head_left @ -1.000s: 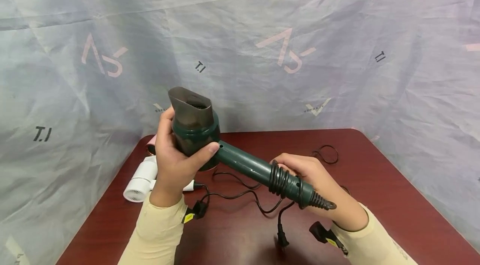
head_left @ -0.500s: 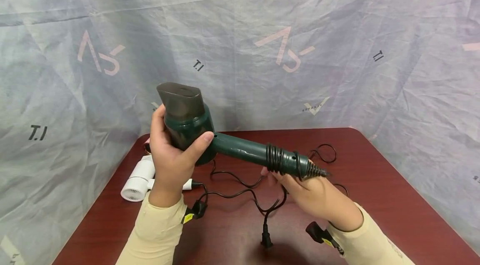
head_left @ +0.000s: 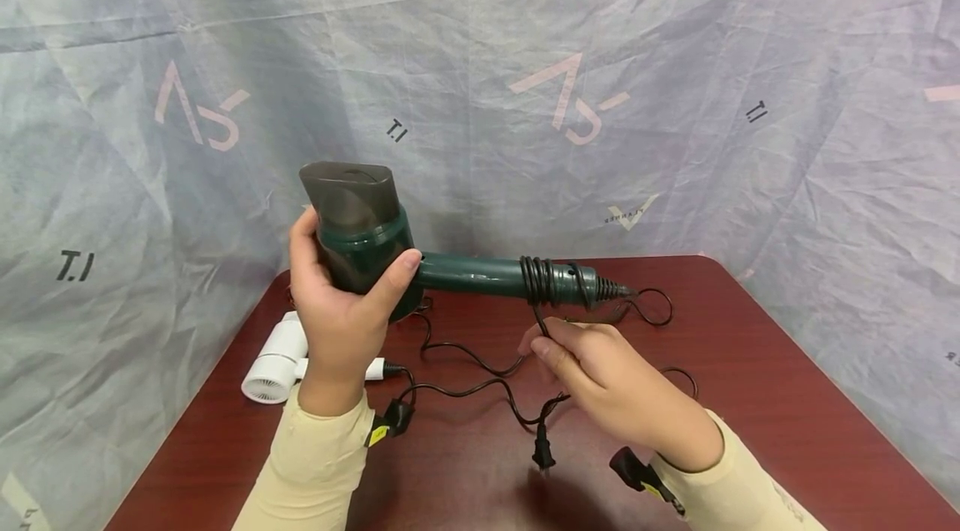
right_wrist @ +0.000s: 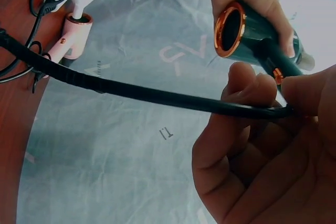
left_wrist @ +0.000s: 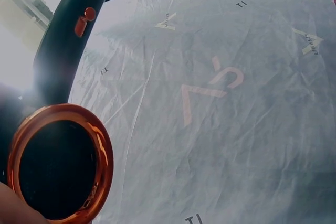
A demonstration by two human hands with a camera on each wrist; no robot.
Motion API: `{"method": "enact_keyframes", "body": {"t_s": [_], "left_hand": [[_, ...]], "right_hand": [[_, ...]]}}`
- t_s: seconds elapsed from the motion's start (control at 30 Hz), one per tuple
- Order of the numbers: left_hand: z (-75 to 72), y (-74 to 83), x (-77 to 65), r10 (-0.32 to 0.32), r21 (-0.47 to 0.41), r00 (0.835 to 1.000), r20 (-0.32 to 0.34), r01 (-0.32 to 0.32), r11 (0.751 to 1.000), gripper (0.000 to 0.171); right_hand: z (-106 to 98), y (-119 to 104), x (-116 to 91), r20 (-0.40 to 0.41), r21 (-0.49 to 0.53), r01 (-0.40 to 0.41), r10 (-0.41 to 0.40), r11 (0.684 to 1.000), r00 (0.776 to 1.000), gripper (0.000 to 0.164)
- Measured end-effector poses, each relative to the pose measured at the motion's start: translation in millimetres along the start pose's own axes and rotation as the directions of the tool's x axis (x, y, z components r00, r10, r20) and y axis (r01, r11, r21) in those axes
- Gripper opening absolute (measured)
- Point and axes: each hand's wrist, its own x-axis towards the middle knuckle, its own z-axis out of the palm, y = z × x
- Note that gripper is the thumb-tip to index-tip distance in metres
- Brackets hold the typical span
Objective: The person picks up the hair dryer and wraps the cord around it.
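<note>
My left hand (head_left: 339, 323) grips the dark green hair dryer (head_left: 471, 274) round its barrel, thumb across the near side, and holds it up over the table. Its smoky nozzle (head_left: 351, 196) points up and the handle runs level to the right. In the left wrist view the copper ring (left_wrist: 106, 156) at the dryer's rear and a copper switch (left_wrist: 84, 22) show. Several turns of black cord (head_left: 537, 281) wrap the handle's end. Below them my right hand (head_left: 611, 385) pinches the cord (right_wrist: 152, 96) between thumb and fingers. The plug (head_left: 543, 449) hangs beneath that hand.
A white hair dryer (head_left: 279, 358) lies on the red-brown table (head_left: 465, 481) at the left, its cord (head_left: 465, 389) trailing rightward. Behind it sits a pink hair dryer (right_wrist: 77, 38), mostly hidden in the head view. A grey printed sheet (head_left: 480, 97) hangs around the table.
The dryer has moved slightly left and its handle has swung up to level. My right hand has gone from the handle's end to below it, now pinching the cord.
</note>
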Motion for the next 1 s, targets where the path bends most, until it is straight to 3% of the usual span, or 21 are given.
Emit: {"method": "enact_keyframes", "body": {"t_s": [0.3,0.5,0.73,1.0], "left_hand": [[2.3,2.8,2.3,0.069,0.013,0.996,-0.058,-0.068,0.998,0.074],[1.7,1.8,1.2,0.048,0.035,0.995,-0.082,-0.045,0.998,0.077],[3.1,0.4,-0.8,0.071,0.115,0.996,-0.048,-0.065,0.991,0.081],[5.2,2.5,-2.9,0.12,0.27,0.993,0.008,-0.117,0.956,0.08]], "right_hand": [[-4,-13,-5,-0.027,-0.075,0.079,-0.082,0.994,0.996,0.018],[-4,-25,-10,0.002,-0.072,0.13,-0.13,0.989,0.992,0.016],[-6,-34,-14,-0.013,-0.144,0.179,-0.182,0.973,0.983,0.013],[-12,-36,-15,-0.073,-0.211,0.181,-0.201,0.961,0.977,0.011]]}}
